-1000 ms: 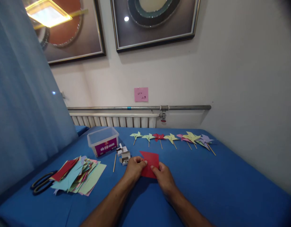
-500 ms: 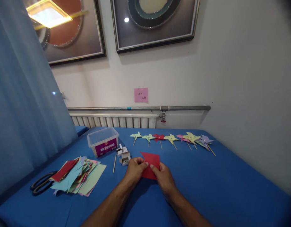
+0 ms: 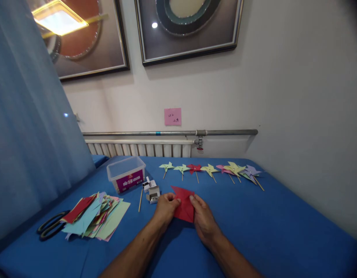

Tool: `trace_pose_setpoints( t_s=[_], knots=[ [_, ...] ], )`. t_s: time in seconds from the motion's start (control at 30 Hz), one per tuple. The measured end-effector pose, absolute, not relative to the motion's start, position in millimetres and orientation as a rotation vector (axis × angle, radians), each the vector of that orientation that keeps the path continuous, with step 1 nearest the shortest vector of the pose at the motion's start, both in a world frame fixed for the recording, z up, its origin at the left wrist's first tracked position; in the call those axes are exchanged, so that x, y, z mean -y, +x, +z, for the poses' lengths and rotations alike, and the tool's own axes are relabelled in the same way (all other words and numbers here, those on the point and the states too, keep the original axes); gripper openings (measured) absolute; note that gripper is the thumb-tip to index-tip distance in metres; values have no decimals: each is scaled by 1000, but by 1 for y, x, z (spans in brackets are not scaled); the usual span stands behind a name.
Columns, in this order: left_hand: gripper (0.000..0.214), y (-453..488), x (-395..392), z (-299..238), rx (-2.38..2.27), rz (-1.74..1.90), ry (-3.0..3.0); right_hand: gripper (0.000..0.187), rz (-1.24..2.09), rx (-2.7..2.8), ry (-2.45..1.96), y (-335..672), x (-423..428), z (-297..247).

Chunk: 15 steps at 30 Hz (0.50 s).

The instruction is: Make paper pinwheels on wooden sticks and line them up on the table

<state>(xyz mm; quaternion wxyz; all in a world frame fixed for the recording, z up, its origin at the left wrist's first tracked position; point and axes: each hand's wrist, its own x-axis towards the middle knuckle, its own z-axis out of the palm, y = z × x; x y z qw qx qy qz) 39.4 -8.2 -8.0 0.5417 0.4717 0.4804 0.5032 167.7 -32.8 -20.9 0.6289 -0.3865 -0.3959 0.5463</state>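
A red paper square with cut corners lies on the blue table in front of me. My left hand pinches its left side with closed fingers. My right hand presses on its right part, a fingertip folding one flap toward the centre. A thin wooden stick lies just left of my left hand, next to small open pin boxes.
A row of finished paper pinwheels lies along the far side. A clear plastic tub stands at back left. A fanned pile of coloured paper and black scissors lie at the left. A blue curtain hangs on the left.
My right hand has moved up over the red paper, bringing its right flap inward. The paper's outline has become narrower. My left hand has stayed in place.
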Motion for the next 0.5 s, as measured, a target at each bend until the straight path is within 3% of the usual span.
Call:
trace_pose_setpoints(
  t_s=[0.2, 0.5],
  knots=[
    [20, 42, 9, -12, -1192, 1175, 1238, 43, 1415, 800, -795, 169, 39, -11],
    [18, 43, 10, -8, -1209, 1130, 1226, 39, 1388, 788, -852, 171, 33, -21]
  ],
)
